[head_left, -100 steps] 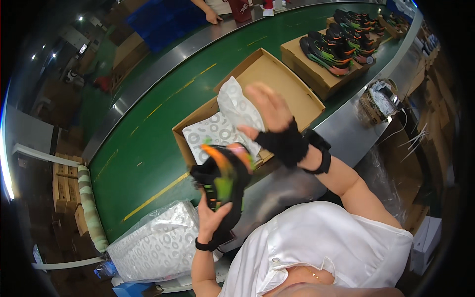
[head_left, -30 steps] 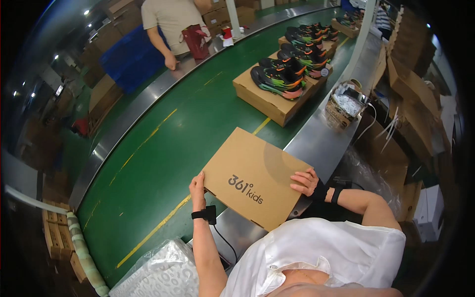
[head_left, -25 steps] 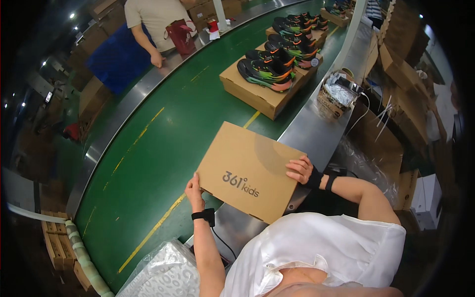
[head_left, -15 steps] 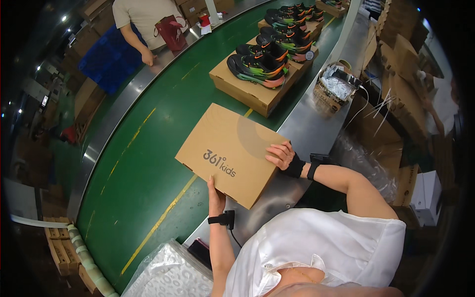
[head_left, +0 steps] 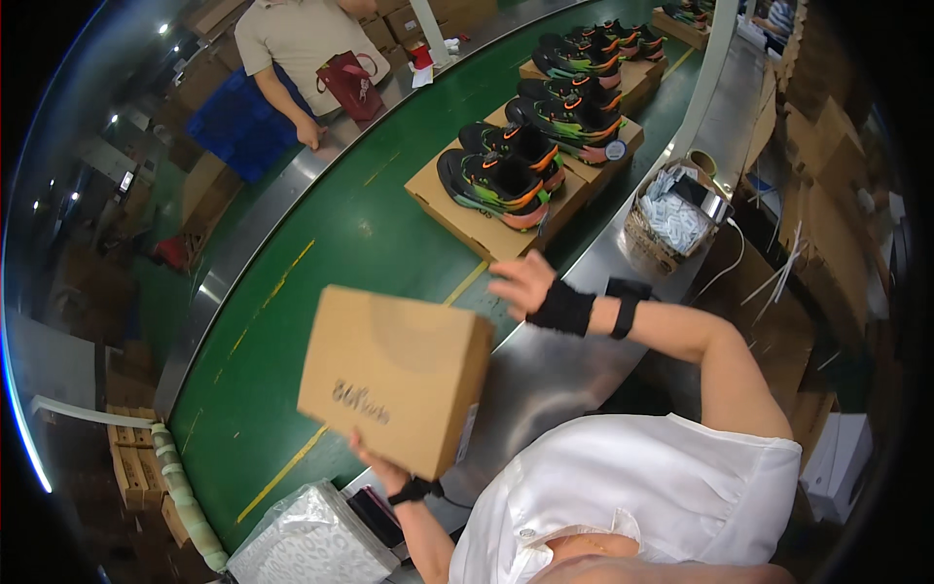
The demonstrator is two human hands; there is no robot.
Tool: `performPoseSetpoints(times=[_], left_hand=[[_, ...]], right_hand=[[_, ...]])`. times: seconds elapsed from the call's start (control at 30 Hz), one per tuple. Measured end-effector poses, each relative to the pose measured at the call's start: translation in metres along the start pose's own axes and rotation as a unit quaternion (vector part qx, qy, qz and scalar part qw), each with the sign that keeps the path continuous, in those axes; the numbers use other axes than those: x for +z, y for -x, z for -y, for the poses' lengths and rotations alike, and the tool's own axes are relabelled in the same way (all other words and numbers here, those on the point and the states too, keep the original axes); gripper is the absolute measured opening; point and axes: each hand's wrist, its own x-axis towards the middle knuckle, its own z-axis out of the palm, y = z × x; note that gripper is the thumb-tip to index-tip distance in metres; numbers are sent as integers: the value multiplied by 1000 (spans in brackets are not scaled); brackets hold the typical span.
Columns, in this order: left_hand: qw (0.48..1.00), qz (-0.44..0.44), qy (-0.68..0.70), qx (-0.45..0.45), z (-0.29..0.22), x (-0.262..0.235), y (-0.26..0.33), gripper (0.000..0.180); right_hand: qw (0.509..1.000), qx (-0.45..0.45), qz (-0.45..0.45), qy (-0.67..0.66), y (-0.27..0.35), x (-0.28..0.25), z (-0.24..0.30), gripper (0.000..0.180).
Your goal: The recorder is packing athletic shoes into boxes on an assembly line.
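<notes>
My left hand grips the underside of a closed brown cardboard shoe box, lifted off the green conveyor belt and tilted toward me. My right hand, with a black wrist band, hovers free beside the box's upper right corner, fingers spread, holding nothing. Further along the belt sits another brown box with a pair of black, green and orange sneakers on its lid.
More boxes topped with sneakers follow up the belt. A wicker basket of white packets stands on the steel side rail. A stack of white wrapping paper lies at my lower left. Another person stands across the belt by a blue crate.
The closed box has come off the belt and swung left toward me, now held by my left hand alone. My right hand has let go and moved right.
</notes>
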Motion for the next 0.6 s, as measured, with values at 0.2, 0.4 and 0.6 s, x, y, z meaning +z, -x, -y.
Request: performPoseSetpoints(times=[0.2,0.4,0.6], left_hand=[[917,-154,-230,285,-50,-68,99,40],[893,25,34,449,-31,-359,283,79],[915,-187,343,105,-19,-294,340,84]], right_hand=[[980,138,-43,138,-62,-49,-138,24],[842,363,388,89,-106,-31,-177,39],[887,312,288,179,-72,-33,-182,26]])
